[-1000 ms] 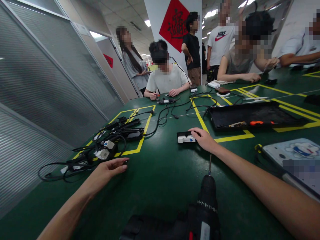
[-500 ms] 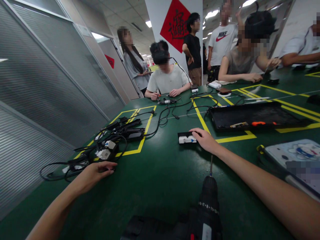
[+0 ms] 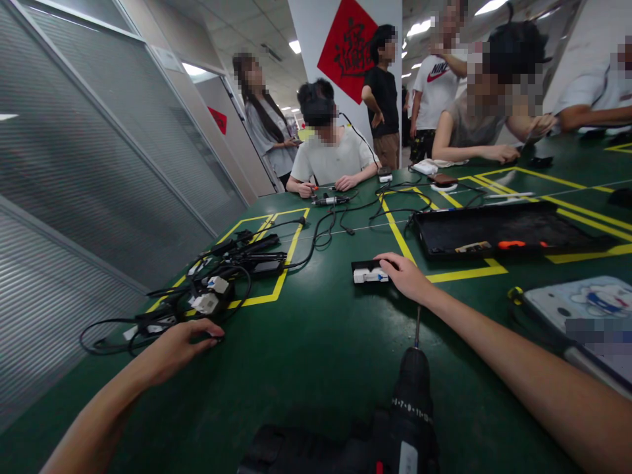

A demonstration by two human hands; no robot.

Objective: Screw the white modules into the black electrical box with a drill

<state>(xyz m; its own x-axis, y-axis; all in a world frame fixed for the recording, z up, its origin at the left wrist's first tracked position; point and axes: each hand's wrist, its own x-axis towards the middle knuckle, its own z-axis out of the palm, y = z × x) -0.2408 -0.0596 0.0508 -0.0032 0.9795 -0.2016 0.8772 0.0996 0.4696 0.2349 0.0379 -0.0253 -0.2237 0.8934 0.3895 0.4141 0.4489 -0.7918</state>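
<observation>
My left hand [image 3: 180,345] reaches out to the left over the green table [image 3: 306,342], fingers together and curled down at the near edge of a tangle of black power adapters and cables [image 3: 212,283]. I cannot see whether anything is inside the fingers. My right hand [image 3: 405,275] rests on the table with its fingers laid over the right end of a small black box [image 3: 368,271] that holds white pieces. A black power drill [image 3: 402,415] lies close to me, its bit pointing away between my arms.
A black tray [image 3: 494,227] with an orange-handled tool lies at the right inside yellow tape lines. A tablet-like device [image 3: 582,309] lies at the near right. Several people sit and stand along the far side, with cables and small tools before them. A glass partition runs along the left.
My left hand has moved left and a little away from me, to the edge of the cable pile, and its fingers have curled down. My right hand has stayed on the black box.
</observation>
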